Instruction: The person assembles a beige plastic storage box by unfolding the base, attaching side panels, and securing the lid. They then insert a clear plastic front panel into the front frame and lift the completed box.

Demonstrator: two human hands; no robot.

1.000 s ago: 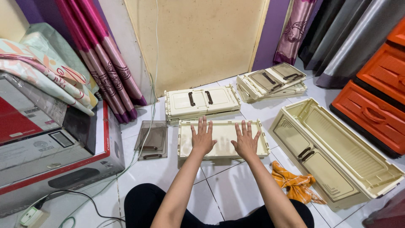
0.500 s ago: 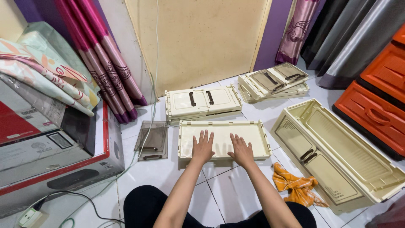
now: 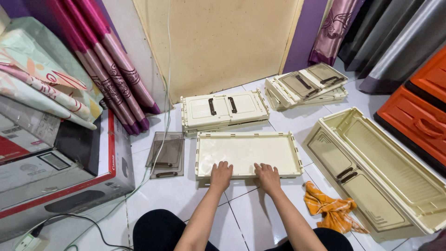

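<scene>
A flat cream plastic tray panel (image 3: pixel 248 149) with low rims lies on the white tiled floor in front of me. My left hand (image 3: pixel 221 175) rests on its near edge, fingers curled over the rim. My right hand (image 3: pixel 267 176) sits beside it on the same near edge, fingers also over the rim. Both hands lie about a hand's width apart near the middle of that edge.
Behind the tray lie a folded cream crate (image 3: pixel 224 110) and another stack (image 3: pixel 305 85). A long cream crate shell (image 3: pixel 381 169) lies right, an orange cloth (image 3: pixel 332 207) beside it. Smoky panels (image 3: pixel 166 154) lie left, next to a cardboard box (image 3: pixel 60 176). Orange drawers (image 3: pixel 418 111) stand far right.
Both hands slid back from the middle of the tray panel to its near edge, and the fingers curled over the rim. The view shifted slightly.
</scene>
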